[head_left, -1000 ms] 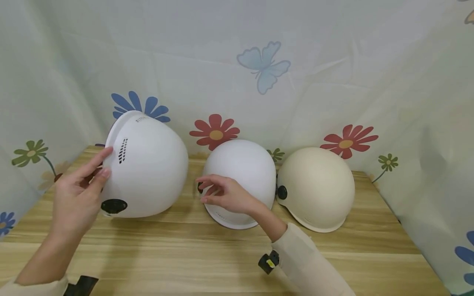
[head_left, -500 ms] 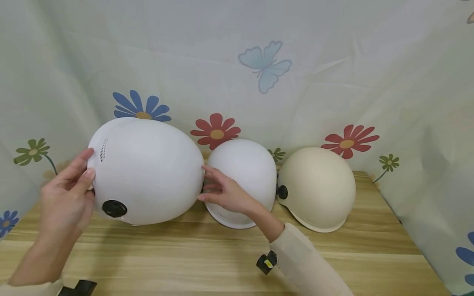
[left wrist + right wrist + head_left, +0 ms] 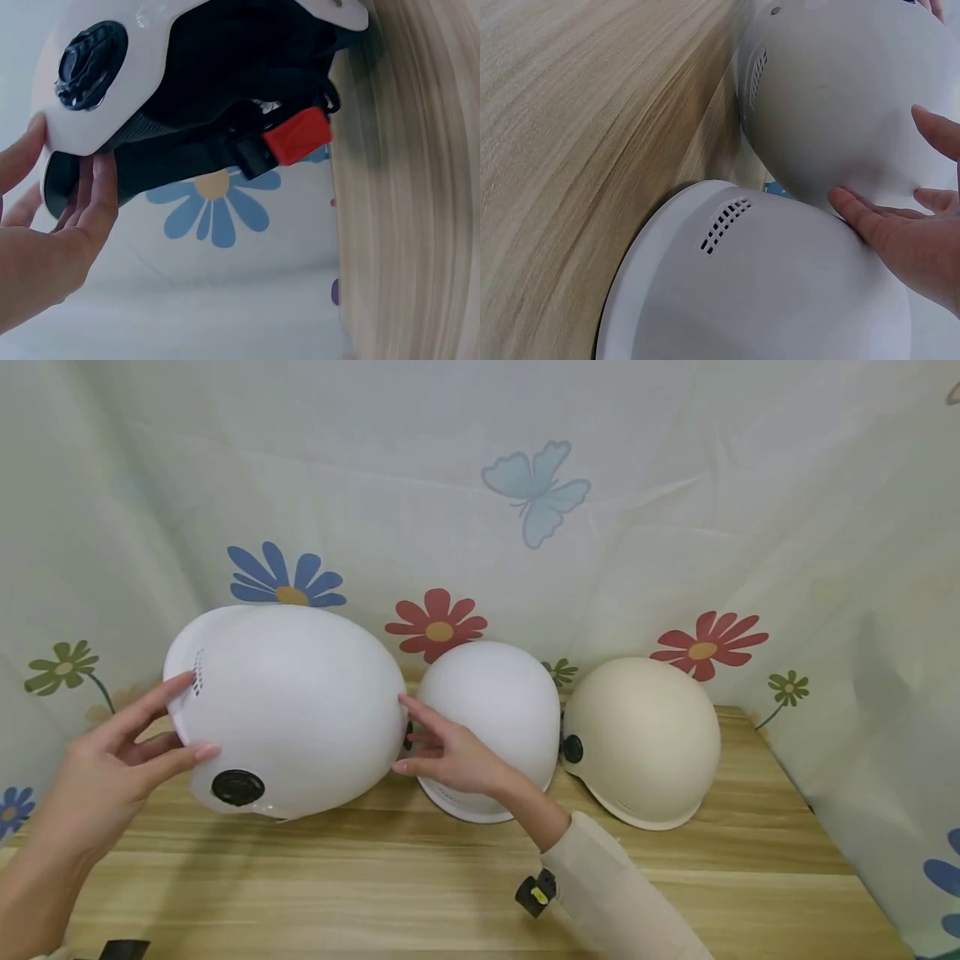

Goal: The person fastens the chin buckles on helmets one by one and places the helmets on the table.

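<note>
A white helmet [image 3: 292, 702] with a black round side piece [image 3: 238, 787] is tilted at the left of the table. My left hand [image 3: 112, 760] grips its rim, thumb outside and fingers under the edge in the left wrist view. That view also shows its dark lining [image 3: 225, 60] and a red buckle [image 3: 298, 136]. Fingertips of my right hand [image 3: 457, 756] touch the helmet's rounded end, fingers fairly straight. Beneath that hand a second white helmet [image 3: 491, 693] sits dome up. I cannot tell whether the left helmet's lower edge touches the table.
To the right, a cream helmet [image 3: 645, 735] rests dome up beside the middle one. All are on a wood-grain table [image 3: 420, 893]. A pale curtain [image 3: 675, 485] printed with flowers and a butterfly hangs close behind and at both sides.
The left helmet has tipped over and lowered, its rounded end swinging right against my right fingertips. My left hand has shifted left and down along its rim.
</note>
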{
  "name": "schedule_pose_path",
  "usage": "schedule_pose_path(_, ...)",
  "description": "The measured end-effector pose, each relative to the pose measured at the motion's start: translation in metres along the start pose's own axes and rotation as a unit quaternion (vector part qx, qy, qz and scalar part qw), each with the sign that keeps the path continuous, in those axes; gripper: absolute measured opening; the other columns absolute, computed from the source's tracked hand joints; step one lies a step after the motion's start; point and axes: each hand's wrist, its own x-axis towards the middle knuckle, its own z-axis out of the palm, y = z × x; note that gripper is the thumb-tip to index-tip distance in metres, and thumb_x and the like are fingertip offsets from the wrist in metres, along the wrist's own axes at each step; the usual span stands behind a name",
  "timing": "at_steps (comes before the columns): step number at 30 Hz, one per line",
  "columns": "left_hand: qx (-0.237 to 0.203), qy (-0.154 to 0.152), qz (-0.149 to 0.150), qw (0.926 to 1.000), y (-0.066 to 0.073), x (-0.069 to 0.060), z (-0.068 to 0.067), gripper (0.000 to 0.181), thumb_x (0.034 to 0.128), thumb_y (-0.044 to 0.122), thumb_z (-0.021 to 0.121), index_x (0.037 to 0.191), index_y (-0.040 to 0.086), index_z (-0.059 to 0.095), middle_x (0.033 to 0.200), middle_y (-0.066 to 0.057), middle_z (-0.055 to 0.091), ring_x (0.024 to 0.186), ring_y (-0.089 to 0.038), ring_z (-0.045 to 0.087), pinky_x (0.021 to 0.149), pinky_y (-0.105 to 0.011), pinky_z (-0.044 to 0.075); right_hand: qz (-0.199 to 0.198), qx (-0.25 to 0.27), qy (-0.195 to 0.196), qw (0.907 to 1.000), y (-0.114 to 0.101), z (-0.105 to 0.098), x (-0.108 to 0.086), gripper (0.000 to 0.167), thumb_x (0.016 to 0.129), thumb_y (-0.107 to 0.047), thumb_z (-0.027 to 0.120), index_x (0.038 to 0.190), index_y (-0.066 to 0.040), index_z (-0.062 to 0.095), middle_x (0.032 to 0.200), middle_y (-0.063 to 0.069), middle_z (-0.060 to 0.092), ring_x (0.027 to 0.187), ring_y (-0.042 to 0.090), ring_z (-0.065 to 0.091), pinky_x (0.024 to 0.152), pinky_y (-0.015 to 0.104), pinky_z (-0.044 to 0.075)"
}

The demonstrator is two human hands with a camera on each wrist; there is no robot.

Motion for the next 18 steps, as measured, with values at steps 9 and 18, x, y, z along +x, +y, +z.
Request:
schedule_pose_path(9, 0.145, -0.029, 0.008, 0.989, 0.0032, 0.0006, -0.0078, 0.079, 0.081, 0.016, 0.07, 0.144, 0.034, 0.025, 0.147, -0.01, 0.017, 0.082, 0.013, 0.052, 0.059, -0.02, 0.05, -0.008, -0.012, -0.005, 0.9999, 0.0005, 0.0007, -0.0011, 0.08, 0.083, -0.012, 0.067, 0.147, -0.02, 0.02, 0.147, 0.007, 0.026, 0.119, 0.03, 0.046, 0.093, 0.038, 0.042)
schedule_pose_path(18, 0.12, -0.058, 0.037, 0.9904, -0.0056, 0.0009, -0.0113, 0.084, 0.0797, 0.005, 0.07, 0.146, 0.025, 0.021, 0.137, -0.03, 0.025, 0.083, 0.007, 0.056, 0.06, -0.019, 0.051, -0.008, -0.033, -0.01, 0.9994, 0.002, 0.0013, -0.0012, 0.079, 0.084, -0.013, 0.067, 0.147, -0.022, 0.019, 0.146, 0.007, 0.027, 0.117, 0.027, 0.048, 0.09, 0.029, 0.045)
